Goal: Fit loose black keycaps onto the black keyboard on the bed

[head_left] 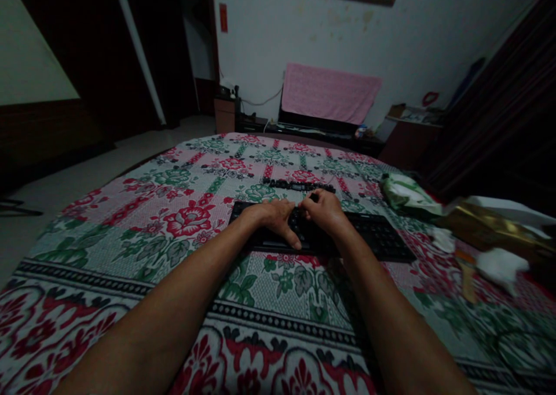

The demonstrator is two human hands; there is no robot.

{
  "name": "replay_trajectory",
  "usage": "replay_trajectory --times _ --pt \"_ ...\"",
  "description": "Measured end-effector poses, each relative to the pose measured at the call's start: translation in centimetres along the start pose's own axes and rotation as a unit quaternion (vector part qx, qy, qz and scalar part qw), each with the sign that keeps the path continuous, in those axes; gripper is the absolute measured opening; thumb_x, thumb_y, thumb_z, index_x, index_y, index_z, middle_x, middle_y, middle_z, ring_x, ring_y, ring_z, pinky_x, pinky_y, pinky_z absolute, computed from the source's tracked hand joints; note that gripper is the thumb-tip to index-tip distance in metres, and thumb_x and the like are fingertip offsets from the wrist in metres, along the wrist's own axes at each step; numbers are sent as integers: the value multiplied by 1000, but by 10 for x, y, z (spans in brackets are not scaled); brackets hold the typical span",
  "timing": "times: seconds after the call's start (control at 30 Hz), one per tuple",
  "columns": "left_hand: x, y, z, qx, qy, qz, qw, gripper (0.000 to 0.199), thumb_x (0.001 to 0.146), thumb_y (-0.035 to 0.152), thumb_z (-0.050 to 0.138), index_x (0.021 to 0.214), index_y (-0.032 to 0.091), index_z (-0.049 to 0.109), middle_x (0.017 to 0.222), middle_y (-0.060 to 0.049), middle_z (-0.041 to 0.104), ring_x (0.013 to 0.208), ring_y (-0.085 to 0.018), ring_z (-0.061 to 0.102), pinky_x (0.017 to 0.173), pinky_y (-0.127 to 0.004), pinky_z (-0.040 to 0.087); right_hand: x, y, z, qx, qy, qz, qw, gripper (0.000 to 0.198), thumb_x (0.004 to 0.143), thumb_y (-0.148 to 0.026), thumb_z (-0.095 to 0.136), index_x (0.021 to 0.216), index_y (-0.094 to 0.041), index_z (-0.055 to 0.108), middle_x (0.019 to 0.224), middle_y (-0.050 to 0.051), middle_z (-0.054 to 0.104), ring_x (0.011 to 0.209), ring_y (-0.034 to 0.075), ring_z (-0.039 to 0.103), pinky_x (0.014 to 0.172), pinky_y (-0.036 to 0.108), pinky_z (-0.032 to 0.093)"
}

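Observation:
A black keyboard point(377, 238) lies flat on the flowered bedspread in front of me. My left hand point(278, 216) rests on its left half, palm down, with the thumb spread away from the fingers. Close beside it, my right hand point(322, 208) is closed in a pinch above the keyboard's middle. A small black piece point(313, 197) that looks like a keycap shows at its fingertips, mostly covered by them. Just behind the keyboard, loose black keycaps point(299, 186) are lined up in a row.
To the right lie a tissue pack point(408, 193), a brush point(467, 276), crumpled white tissue point(501, 267) and a golden box point(486, 224). The bedspread point(186, 218) spreads all around. A pink towel point(328, 91) hangs over a dark screen at the far wall.

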State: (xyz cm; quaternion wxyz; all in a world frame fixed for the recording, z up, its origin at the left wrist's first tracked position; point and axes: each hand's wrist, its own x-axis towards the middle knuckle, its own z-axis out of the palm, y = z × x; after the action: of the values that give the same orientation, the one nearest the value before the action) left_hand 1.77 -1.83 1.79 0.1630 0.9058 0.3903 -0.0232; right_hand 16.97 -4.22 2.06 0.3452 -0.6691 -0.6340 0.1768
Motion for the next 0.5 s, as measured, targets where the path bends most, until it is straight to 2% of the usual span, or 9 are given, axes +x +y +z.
replay_trajectory --times 0.1,0.17,0.27,0.37,0.5 --pt "1 -1 2 -8 11 7 1000 110 40 74 65 133 23 36 132 -10 47 116 -34 45 98 -44 34 -10 -13 2 -131 46 -81 987 16 72 -23 49 78 -15 62 72 7 67 66 18 60 61 25 41" --pt "2 -1 3 -14 17 16 1000 106 39 72 67 130 24 40 128 -8 50 114 -34 47 96 -42 38 -17 -24 2 -190 50 -118 973 21 73 -22 48 87 -14 62 76 9 67 70 20 60 65 26 41" --pt "4 -1 3 -12 18 7 1000 104 37 69 70 128 24 44 122 -6 55 111 -33 50 94 -41 40 -21 -40 -4 -205 80 -152 964 27 74 -21 46 95 -12 61 79 10 67 72 20 60 65 26 40" --pt "3 0 2 -13 18 -8 1000 108 37 71 68 129 22 41 125 -9 53 112 -34 49 96 -43 38 -17 -43 -11 -174 79 -141 971 22 73 -21 48 87 -14 63 75 8 67 68 19 60 63 26 40" --pt "-1 1 -1 -18 11 -4 1000 104 40 72 67 128 22 41 129 -11 50 116 -33 46 100 -45 33 -7 -24 -14 -97 44 -79 991 19 73 -25 48 76 -14 64 64 5 65 60 16 59 57 23 40"
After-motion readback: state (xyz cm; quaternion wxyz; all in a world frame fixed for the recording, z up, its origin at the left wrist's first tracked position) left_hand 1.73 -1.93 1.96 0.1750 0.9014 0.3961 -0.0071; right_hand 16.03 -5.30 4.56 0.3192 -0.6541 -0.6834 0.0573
